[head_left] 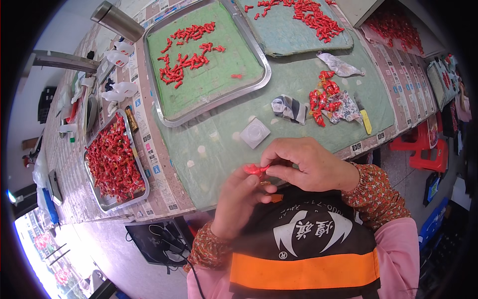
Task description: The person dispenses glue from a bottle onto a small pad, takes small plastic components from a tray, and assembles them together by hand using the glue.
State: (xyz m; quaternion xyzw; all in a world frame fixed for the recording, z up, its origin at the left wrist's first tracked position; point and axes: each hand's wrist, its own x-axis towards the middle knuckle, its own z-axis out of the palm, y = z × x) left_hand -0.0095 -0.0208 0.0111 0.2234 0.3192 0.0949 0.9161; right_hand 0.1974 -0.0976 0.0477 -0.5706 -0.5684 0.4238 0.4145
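Observation:
Above my apron, both hands meet at a small glossy red figure-like piece (253, 169). My left hand (235, 199) closes thumb and fingers round its body from below. From the right, my right hand (309, 164) pinches the end of it between thumb and fingertips. The exact kind of piece is too small to make out. Just beyond my hands a pale square pad with a round mark (255, 133) lies on the green cloth (209, 159). Farther right, several red pieces with gold parts (323, 99) lie beside a patterned rag (344, 110).
A green-lined metal tray (219, 74) and a blue-green board (279, 37) bear many red pieces. At left stand a filled metal tray (142, 192), white bottles (122, 90) and a steel flask (117, 21). A yellow-handled knife (366, 122) and striped cloth (290, 109) lie at right.

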